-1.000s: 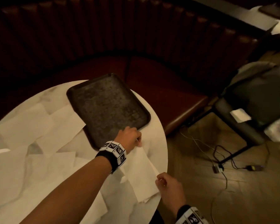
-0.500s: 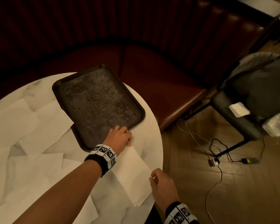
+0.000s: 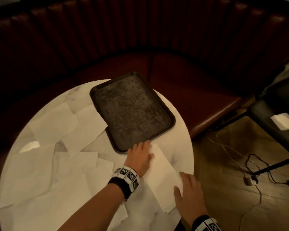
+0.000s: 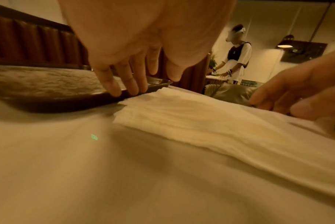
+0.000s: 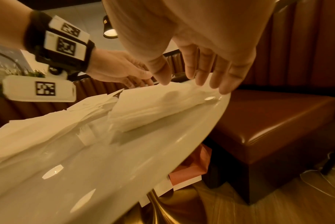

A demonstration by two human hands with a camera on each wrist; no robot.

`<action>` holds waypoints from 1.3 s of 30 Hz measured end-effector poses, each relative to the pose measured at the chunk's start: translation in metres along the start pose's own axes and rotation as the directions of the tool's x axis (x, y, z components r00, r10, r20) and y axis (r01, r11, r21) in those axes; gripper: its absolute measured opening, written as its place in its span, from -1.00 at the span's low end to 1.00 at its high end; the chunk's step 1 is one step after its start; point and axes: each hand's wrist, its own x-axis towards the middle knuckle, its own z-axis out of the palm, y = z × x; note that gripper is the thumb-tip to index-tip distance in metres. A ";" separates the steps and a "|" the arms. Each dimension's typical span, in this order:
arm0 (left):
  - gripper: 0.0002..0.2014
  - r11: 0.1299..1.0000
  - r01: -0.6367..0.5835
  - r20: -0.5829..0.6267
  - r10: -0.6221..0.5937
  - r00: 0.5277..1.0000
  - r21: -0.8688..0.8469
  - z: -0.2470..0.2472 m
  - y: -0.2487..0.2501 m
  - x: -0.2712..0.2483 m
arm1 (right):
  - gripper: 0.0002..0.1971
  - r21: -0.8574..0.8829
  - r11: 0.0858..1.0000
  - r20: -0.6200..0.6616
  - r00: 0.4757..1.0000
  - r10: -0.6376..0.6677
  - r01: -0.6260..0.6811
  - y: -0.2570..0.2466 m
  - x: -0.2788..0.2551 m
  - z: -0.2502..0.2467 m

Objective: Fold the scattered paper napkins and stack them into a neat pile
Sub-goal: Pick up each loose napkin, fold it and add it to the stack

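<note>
round white marble table, dim warm light. folded napkin lies flat as a long strip on the table's right side, running from just beside the tray's near corner toward the near-right table edge; several layers visible at its edge in l. wrist view. left hand flat on the strip's far end, fingers straight, tips at the tray rim, nothing gripped. right hand at the strip's near end by the table edge, fingers extended & spread, pressing or touching the paper; thumb on the napkin, no pinch seen. hands apart, one at each end of the strip. dark textured tray sits on the far-right part of the table. unfolded napkins scattered & overlapping across the table's left & centre, one tucked partly under the tray's left edge. dark red booth seat curves behind the table. black chair & cables on wood floor at right. second person standing in background, l. wrist view.
</note>
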 end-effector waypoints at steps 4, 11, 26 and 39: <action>-0.52 0.988 0.009 -0.020 -0.012 1.000 -0.153 -0.004 -0.019 -0.031 | -0.43 -0.119 0.993 0.049 0.998 0.025 -0.019 -0.012 0.004 0.005; -0.64 0.913 0.156 -0.297 -0.279 0.913 -0.378 -0.039 -0.112 -0.131 | -0.23 -0.181 0.982 -0.055 0.996 -0.071 0.060 -0.018 0.007 0.004; -0.62 0.766 0.536 -0.200 -0.622 0.757 -0.355 0.016 -0.171 -0.290 | -0.45 0.048 0.989 0.133 0.981 -0.144 0.139 -0.303 0.176 0.045; -0.76 0.770 0.465 -0.346 -0.621 0.703 -0.437 -0.029 -0.161 -0.270 | -0.78 0.440 0.875 0.167 0.939 -0.300 0.201 -0.318 0.177 0.044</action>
